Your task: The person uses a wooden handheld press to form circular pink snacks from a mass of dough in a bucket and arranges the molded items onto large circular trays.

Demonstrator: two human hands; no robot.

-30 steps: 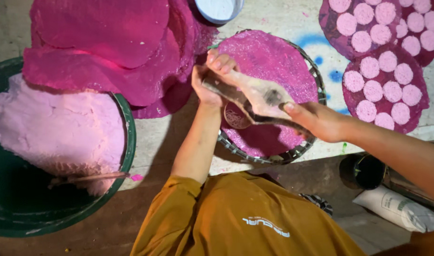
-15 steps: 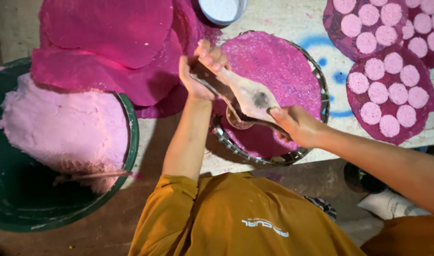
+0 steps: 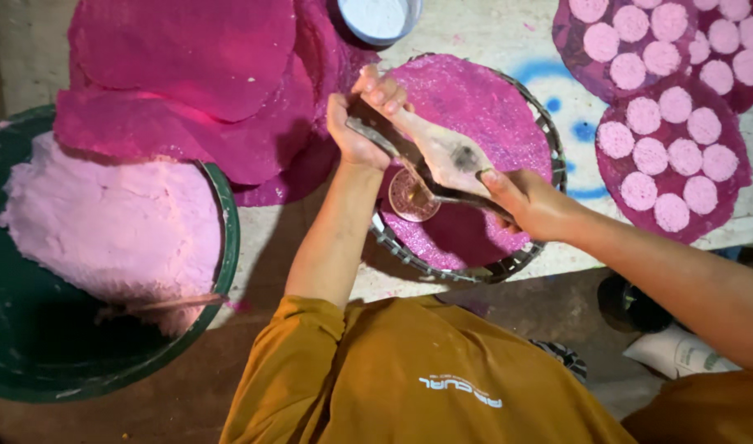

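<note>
Left hand (image 3: pixel 362 122): gripping the far end of a long, pale wooden press tool (image 3: pixel 439 156), fingers closed around it. Right hand (image 3: pixel 526 203): clasping the near end of the same tool, closed. Tool is lying slantwise above a round wire tray (image 3: pixel 549 136) covered with a magenta sheet (image 3: pixel 475 99); a small round cup (image 3: pixel 413 196), possibly metal, is sitting under the tool's middle. Green tub (image 3: pixel 216 271) of pale pink paste is standing at left. Stacked magenta sheets (image 3: pixel 187 66) are lying beyond it. Sheets carrying pink discs (image 3: pixel 672 156) are resting at right.
</note>
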